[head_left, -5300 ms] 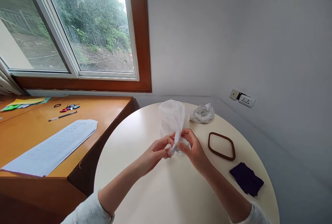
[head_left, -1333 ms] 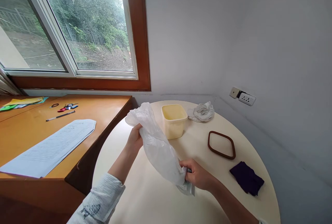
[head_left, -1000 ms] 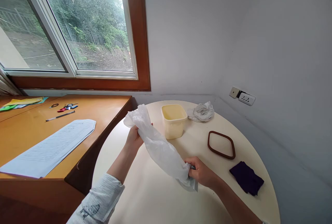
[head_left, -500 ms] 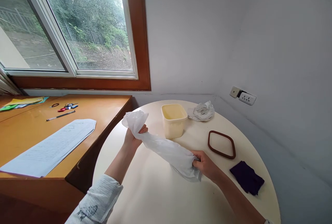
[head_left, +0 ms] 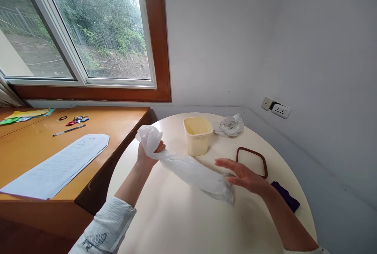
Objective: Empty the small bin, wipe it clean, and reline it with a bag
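One bag point(head_left: 193, 172) slants from the gripping left hand point(head_left: 145, 158) toward the table's point(head_left: 173, 226) right edge, right hand point(head_left: 246, 175) spread at its end, contact unclear.

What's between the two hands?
In the head view, a white plastic bag: the left hand grips it near one end; the other end is by the open right hand.

Table point(head_left: 176, 222) reads cream on my feed; bag point(head_left: 191, 171), centre, milky white. Table as clock: tub point(head_left: 197, 144) at 12, pale yellow; frame point(head_left: 253, 152) at 2, reddish brown; cloth point(head_left: 285, 196) at 3, dark purple; sleeve point(head_left: 107, 220) at 8, whitish, dark motif point(head_left: 94, 241).
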`<state>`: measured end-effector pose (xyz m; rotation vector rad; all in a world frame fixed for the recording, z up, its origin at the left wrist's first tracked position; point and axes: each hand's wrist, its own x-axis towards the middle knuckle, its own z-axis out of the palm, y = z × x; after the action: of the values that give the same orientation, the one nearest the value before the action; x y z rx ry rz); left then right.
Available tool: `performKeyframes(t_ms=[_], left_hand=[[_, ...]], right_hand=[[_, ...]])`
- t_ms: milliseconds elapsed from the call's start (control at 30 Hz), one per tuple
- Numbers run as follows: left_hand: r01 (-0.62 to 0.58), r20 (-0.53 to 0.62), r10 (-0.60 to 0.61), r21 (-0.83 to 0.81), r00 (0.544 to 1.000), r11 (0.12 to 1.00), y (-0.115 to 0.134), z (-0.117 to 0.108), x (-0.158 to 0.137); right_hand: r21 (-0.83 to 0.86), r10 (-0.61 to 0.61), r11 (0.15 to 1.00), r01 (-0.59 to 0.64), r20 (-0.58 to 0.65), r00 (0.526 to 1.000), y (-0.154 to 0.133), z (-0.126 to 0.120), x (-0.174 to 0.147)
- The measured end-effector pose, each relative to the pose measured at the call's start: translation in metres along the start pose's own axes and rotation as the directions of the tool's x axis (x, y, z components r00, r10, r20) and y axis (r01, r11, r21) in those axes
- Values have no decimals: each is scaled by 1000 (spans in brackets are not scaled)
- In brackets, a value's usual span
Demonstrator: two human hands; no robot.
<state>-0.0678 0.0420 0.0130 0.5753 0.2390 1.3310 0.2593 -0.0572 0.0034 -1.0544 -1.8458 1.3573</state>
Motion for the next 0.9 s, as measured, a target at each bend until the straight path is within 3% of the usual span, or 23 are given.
performKeyframes(t_ms=[100, 200, 267, 433, 533, 667, 800, 900], left_hand=[[13, 1, -13, 4, 1000, 1000, -1, 7, -1], [37, 14, -37, 3, 999, 999, -6, 16, -2], [56, 24, -55, -3, 998, 998, -11, 23, -3], [61, 23, -61, -13, 998, 998, -15, 33, -6], [29, 15, -29, 12, 999, 1000, -5, 32, -7], [-52, -2, 52, 60, 999, 997, 18, 23, -4], [-112, -107, 125, 123, 986, 986, 42, 12, 6], [-108, -311, 166, 195, 936, 975, 58, 2, 16]], right_hand=[[-43, -56, 998, 53, -87, 995, -17, -1, 6], [-122, -110, 988, 94, -129, 985, -32, 18, 23], [-161, -89, 984, 77, -70, 994, -38, 37, 37], [-220, 93, 973, -65, 120, 988, -37, 83, 67], [-259, 107, 964, -61, 166, 980, -27, 98, 75], [-180, 122, 980, -87, 190, 974, -15, 106, 75], [-112, 98, 991, -74, 223, 970, -10, 111, 71], [-129, 97, 989, -68, 234, 967, -8, 117, 68]])
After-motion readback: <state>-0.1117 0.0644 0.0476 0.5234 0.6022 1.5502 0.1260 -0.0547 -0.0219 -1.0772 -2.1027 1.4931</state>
